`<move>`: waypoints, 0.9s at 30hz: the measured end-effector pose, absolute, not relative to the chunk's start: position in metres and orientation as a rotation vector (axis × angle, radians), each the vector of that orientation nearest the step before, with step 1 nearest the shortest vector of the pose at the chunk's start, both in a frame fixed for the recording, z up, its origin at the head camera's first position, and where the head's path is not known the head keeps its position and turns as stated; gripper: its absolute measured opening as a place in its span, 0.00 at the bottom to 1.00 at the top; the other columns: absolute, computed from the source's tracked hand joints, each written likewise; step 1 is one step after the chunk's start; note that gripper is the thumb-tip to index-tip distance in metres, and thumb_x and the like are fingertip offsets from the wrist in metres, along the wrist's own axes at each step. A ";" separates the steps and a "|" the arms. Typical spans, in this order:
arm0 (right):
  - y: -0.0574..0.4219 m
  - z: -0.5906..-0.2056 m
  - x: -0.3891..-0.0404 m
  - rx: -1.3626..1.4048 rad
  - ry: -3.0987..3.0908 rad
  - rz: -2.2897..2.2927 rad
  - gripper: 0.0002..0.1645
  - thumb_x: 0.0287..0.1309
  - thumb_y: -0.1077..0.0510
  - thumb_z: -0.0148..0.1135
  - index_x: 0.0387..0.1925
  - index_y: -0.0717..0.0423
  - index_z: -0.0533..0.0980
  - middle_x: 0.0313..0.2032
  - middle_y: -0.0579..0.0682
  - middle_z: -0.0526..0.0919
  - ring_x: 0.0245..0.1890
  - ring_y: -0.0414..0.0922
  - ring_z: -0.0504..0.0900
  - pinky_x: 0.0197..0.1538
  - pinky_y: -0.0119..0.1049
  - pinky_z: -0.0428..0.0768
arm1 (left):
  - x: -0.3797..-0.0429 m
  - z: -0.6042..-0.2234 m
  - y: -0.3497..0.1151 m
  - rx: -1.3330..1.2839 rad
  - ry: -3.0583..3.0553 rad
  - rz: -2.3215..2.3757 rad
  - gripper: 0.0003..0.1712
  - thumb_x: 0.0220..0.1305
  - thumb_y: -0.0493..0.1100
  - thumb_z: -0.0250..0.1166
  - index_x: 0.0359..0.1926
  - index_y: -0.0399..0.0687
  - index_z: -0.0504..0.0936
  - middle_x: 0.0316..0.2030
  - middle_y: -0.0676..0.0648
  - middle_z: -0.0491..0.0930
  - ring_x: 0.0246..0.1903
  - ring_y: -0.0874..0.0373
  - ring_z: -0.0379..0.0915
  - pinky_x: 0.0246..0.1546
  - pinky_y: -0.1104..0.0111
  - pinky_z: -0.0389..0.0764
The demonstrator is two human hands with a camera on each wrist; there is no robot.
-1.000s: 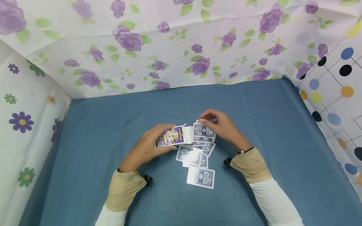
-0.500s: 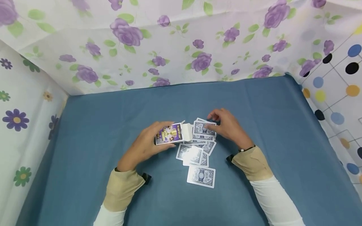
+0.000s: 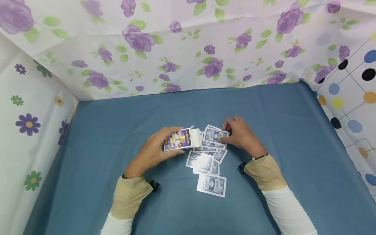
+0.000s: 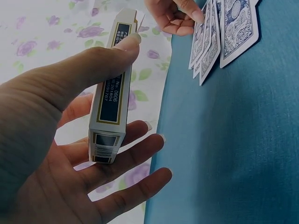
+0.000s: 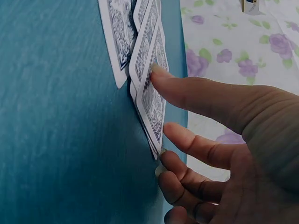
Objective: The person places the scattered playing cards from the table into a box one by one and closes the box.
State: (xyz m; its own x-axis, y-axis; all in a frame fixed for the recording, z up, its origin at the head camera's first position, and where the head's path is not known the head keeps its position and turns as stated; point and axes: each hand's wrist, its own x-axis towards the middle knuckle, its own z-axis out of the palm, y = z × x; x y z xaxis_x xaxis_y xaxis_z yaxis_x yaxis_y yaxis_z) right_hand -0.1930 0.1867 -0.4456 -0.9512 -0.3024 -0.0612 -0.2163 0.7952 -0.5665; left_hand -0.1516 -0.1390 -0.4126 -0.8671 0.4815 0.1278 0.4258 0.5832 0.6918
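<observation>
My left hand (image 3: 155, 147) grips a playing-card box (image 3: 177, 139), purple with a gold trophy on its face, the thumb and fingers on opposite edges. Its white end flap (image 3: 195, 137) stands open towards the cards; in the left wrist view the narrow side of the box (image 4: 112, 93) shows print and a barcode. My right hand (image 3: 239, 135) is at a playing card (image 3: 214, 134) with a blue patterned back, the thumb (image 5: 187, 91) on its face and the curled fingers at its edge. Below that card, several others overlap face down, partly hidden.
Nearer me, a single face-down card (image 3: 212, 184) lies apart from the overlapping cards (image 3: 201, 162). All rest on a blue cloth (image 3: 132, 114). Floral sheeting (image 3: 176, 49) rises at the back, with patterned sheeting (image 3: 352, 124) along the right and left sides.
My right thumb has shifted from the top card's far left corner to its right part. That card has turned slightly clockwise. My left hand still holds the box in place.
</observation>
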 end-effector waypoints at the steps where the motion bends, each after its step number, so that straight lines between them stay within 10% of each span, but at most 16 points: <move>1: 0.187 -0.447 -0.193 -0.409 2.834 -0.867 0.25 0.46 0.49 0.77 0.39 0.59 0.74 0.39 0.58 0.70 0.39 0.52 0.66 0.43 0.48 0.66 | -0.151 -0.414 -0.139 0.784 2.732 1.158 0.41 0.54 0.59 0.72 0.68 0.59 0.71 0.60 0.54 0.73 0.48 0.59 0.70 0.47 0.61 0.72; 27: 0.189 -0.439 -0.193 -0.338 2.712 -1.065 0.22 0.51 0.56 0.75 0.41 0.57 0.71 0.37 0.55 0.75 0.32 0.50 0.70 0.37 0.45 0.69 | -0.156 -0.421 -0.139 0.783 2.715 1.155 0.41 0.54 0.59 0.72 0.68 0.59 0.71 0.59 0.54 0.74 0.47 0.58 0.70 0.47 0.60 0.72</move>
